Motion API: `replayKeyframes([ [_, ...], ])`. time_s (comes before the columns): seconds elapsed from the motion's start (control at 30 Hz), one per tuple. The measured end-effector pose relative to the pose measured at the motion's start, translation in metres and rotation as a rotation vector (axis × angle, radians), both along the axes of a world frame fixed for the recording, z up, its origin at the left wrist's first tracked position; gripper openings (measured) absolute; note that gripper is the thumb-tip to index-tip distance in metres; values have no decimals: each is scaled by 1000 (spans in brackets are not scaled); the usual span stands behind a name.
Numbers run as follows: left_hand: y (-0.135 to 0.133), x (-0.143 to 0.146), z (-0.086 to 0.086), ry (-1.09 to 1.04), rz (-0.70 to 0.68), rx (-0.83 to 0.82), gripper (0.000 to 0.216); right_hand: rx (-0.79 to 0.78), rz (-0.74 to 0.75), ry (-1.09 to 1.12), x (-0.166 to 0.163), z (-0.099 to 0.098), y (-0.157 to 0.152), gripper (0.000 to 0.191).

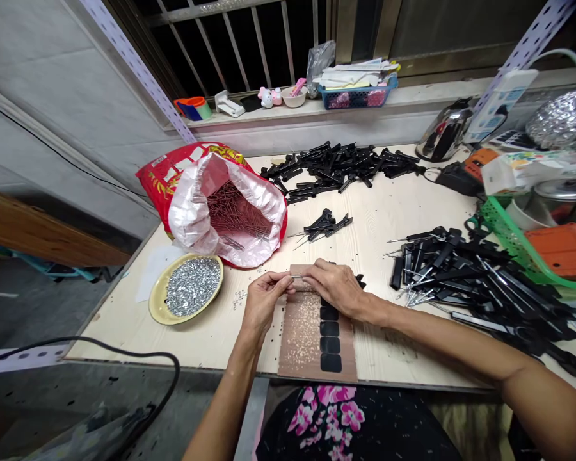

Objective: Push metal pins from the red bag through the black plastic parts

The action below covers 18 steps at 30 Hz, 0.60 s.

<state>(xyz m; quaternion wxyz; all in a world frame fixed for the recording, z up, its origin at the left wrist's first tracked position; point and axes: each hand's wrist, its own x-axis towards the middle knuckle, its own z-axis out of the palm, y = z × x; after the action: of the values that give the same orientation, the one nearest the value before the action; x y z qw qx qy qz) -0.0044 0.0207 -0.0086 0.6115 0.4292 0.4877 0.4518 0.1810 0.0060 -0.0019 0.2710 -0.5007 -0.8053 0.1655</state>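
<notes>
Over a brown board (303, 339), my left hand (265, 296) pinches one end of a thin metal rod (296, 277) between thumb and fingers. The rod's other end runs to my right hand (333, 288), whose fingers are closed. Dark ends of a black plastic part (361, 281) show past the right hand, which hides most of it. A column of black square pads (330, 344) lies along the board, partly under my right wrist, with pale crumb-like specks beside it. Beyond the hands rests a small group of black plastic parts with thin rods (324, 223).
A red sack (160, 176) of screws or nails leans at the back left. A yellow plate (160, 314) holds small silvery metal pieces. Black parts form a pile at the back (340, 166) and a pile at right (441, 269), beside a green basket (509, 237). A kettle (444, 131) stands behind.
</notes>
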Motion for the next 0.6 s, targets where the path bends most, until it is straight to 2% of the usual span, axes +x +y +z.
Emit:
replayKeyframes([
  [0.07, 1, -1, 1, -4, -15, -17, 22, -92, 17, 147, 0, 0, 1, 20],
  [0.13, 2, -1, 2, -19, -27, -49, 25, -115, 43, 214, 1, 0, 0, 17],
  [0.23, 1, 1, 4, -51, -30, -115, 29, -20, 50, 58, 4, -1, -4, 19],
  [0.33, 0, 3, 4, -63, -25, -146, 31, 50, -6, -105, 5, -5, -8, 25],
  [0.5, -2, 4, 3, 24, -46, -81, 28, 22, -62, -97, 3, -8, -13, 27],
  [0.6, -5, 7, 3, 32, -72, -132, 30, 31, -80, -115, 9, -6, -16, 27],
])
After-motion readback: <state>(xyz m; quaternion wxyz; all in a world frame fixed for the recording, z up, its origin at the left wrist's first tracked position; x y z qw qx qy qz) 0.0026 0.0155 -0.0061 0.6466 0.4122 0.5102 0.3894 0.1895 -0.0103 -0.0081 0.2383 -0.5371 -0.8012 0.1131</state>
